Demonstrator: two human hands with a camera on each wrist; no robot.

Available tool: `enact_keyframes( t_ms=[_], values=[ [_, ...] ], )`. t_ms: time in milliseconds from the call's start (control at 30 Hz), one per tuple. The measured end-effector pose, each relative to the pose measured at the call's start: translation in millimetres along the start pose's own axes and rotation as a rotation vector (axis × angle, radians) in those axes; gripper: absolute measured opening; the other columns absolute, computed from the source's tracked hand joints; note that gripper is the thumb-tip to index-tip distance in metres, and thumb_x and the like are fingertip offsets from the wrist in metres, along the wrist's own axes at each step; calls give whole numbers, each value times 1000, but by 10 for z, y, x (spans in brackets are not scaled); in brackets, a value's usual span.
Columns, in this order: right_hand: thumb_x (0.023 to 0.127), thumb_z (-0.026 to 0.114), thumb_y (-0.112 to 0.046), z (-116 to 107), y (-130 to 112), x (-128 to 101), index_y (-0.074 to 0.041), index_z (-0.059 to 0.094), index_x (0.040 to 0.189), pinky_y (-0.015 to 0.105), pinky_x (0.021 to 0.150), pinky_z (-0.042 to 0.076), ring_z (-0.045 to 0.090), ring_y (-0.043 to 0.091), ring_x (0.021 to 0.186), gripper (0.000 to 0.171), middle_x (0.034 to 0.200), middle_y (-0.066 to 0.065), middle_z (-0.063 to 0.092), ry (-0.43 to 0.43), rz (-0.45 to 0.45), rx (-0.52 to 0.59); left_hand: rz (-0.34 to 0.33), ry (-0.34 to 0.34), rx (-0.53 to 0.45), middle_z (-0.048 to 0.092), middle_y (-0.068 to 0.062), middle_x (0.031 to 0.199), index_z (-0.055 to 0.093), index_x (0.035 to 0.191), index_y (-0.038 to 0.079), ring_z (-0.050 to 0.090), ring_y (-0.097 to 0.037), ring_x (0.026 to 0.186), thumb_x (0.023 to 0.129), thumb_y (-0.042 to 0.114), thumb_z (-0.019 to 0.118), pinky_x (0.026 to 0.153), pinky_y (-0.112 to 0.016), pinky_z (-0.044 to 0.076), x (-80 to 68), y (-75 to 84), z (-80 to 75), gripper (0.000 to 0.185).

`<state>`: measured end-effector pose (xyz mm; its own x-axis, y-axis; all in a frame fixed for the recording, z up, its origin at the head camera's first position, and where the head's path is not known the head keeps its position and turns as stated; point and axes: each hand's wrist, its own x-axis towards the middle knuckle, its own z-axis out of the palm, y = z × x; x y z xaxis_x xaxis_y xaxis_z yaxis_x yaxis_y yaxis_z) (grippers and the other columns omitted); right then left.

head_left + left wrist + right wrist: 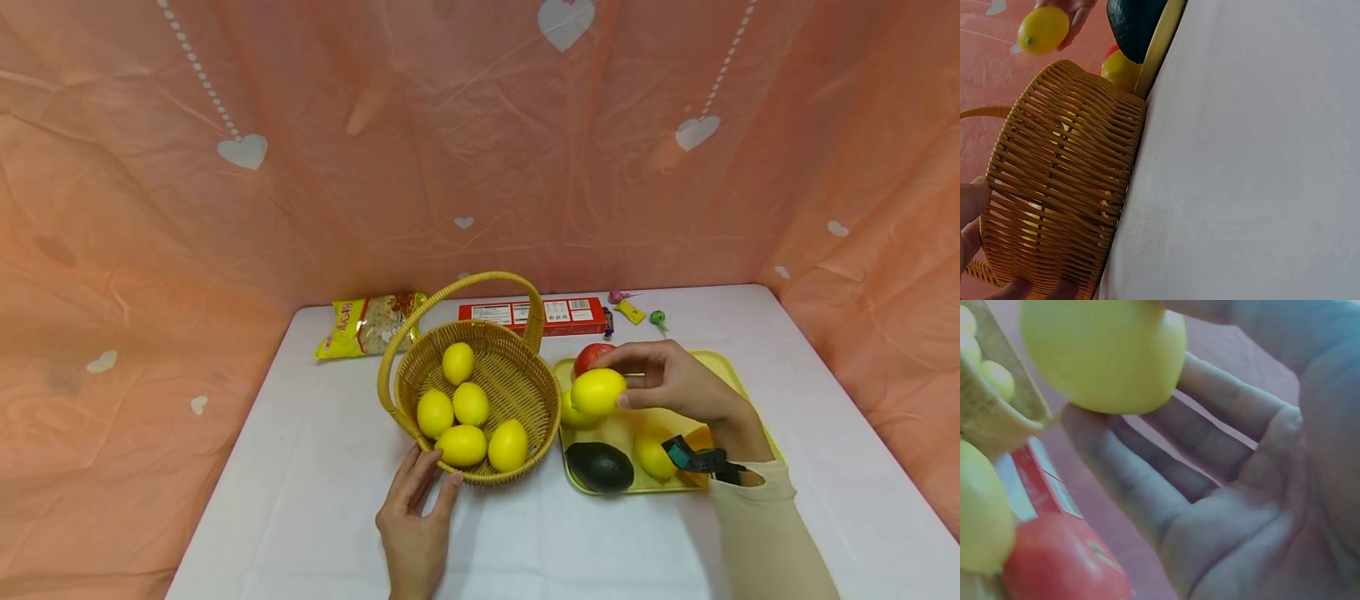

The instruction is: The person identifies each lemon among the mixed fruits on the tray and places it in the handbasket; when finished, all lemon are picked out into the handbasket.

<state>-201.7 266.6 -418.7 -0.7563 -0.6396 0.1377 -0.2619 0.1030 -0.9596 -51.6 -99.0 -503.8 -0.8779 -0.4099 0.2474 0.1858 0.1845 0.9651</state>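
My right hand (610,382) pinches a yellow lemon (597,392) between thumb and fingers, in the air over the left edge of the yellow tray (723,364), just right of the wicker basket (517,379). The right wrist view shows that lemon (1104,353) at my fingers (1147,462). Several lemons (470,403) lie in the basket. My left hand (431,477) rests its fingers against the basket's near wall (1066,187). On the tray sit an avocado (599,467), a red tomato (591,356) and two more lemons (654,457).
Behind the basket lie a yellow snack bag (367,325), a long red box (536,314) and small wrapped sweets (633,310). Peach cloth walls close in the white table (300,467) at the back and on both sides.
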Motion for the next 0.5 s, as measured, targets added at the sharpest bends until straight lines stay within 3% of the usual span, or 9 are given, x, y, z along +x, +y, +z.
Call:
enact_keyframes(
  t_ms=[200, 400, 500],
  values=[
    [97, 79, 3, 209, 57, 153, 0, 71, 137, 33, 101, 67, 76, 24, 114, 41, 133, 9, 74, -42, 0, 20, -12, 1, -6, 63, -23, 152, 81, 125, 6, 67, -17, 133, 90, 2, 90, 107, -18, 58, -4, 9, -2, 36],
    [96, 84, -5, 442, 28, 293, -8, 74, 137, 33, 103, 67, 76, 27, 114, 43, 134, 11, 74, -67, 9, -72, -16, -1, -6, 62, -23, 153, 80, 126, 4, 68, -22, 133, 90, 2, 90, 107, -18, 58, -4, -5, -4, 37],
    [96, 85, -10, 555, -19, 343, -12, 75, 138, 34, 105, 66, 74, 26, 117, 43, 135, 8, 74, -71, 19, -142, -5, -3, -10, 62, -24, 152, 80, 126, 3, 70, -12, 130, 91, 2, 89, 107, -18, 59, 1, -13, -1, 37]
  ],
)
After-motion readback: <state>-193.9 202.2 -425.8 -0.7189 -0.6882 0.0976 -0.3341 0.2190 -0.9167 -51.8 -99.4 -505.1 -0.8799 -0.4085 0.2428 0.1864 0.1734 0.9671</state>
